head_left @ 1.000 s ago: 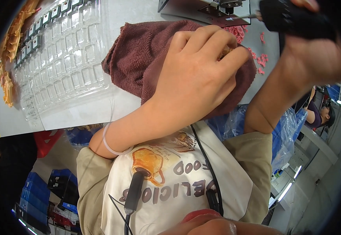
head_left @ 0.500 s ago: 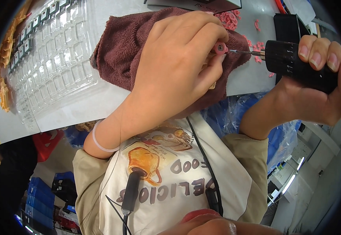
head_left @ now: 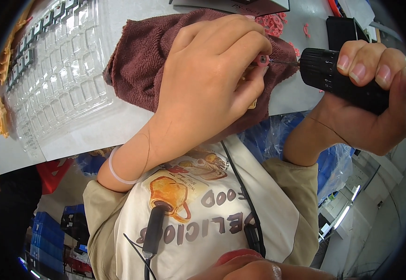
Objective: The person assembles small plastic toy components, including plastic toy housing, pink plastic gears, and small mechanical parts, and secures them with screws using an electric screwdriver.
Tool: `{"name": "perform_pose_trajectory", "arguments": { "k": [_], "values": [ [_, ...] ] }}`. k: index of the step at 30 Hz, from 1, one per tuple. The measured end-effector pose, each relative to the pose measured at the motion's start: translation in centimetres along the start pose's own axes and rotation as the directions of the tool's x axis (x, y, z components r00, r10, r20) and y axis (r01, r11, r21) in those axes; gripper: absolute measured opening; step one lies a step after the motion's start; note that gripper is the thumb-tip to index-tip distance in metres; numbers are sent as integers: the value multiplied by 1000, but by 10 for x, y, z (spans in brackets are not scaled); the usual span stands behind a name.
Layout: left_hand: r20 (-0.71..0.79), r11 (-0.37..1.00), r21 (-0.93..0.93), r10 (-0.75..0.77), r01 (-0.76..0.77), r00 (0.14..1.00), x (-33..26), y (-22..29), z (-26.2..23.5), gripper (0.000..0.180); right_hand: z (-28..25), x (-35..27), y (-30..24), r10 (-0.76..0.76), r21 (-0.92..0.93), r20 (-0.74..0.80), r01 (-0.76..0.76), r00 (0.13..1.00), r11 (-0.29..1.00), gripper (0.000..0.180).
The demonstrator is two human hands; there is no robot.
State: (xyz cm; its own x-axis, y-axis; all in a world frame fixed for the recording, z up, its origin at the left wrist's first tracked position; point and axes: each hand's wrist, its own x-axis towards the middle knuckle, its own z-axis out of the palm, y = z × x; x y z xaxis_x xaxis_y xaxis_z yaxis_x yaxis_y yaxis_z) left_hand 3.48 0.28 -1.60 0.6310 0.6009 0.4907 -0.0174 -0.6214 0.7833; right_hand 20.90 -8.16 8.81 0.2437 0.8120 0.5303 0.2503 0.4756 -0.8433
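My left hand (head_left: pixel 212 70) is closed over the brown cloth (head_left: pixel 140 60), pinching a small pink plastic part (head_left: pixel 262 60) between thumb and fingers. A bit of yellowish material (head_left: pixel 253 104) peeks out below the thumb; the rest of what lies in the palm is hidden. At the right, my right hand (head_left: pixel 375 79) is wrapped around a black electric screwdriver (head_left: pixel 322 70) held almost level. Its thin bit points left and its tip reaches the pink part; whether it sits in a screw is too small to tell.
Loose pink parts (head_left: pixel 273 24) lie in a heap behind the cloth. A clear blister tray (head_left: pixel 65 70) with several dark pieces in its far-left pockets covers the left of the grey table (head_left: pixel 67 144). A box (head_left: pixel 231 5) and a black bin (head_left: pixel 345 30) stand at the back.
My right hand has brought the screwdriver a little to the left, closer to the pink part. My left hand stays nearly still, still pinching the part.
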Motion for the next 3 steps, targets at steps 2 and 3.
{"name": "perform_pose_trajectory", "arguments": {
  "k": [2, 3],
  "values": [
    [-13, 1000, 22, 7, -6, 1000, 0, 0, -1, 16, -1, 1, -1, 52, -3, 31, -52, 998, 999, 27],
    [-15, 1000, 23, 4, -4, 1000, -1, 1, 0, 16, -2, 2, -3, 78, -5, 47, -78, 996, 997, 28]
  ]
}}
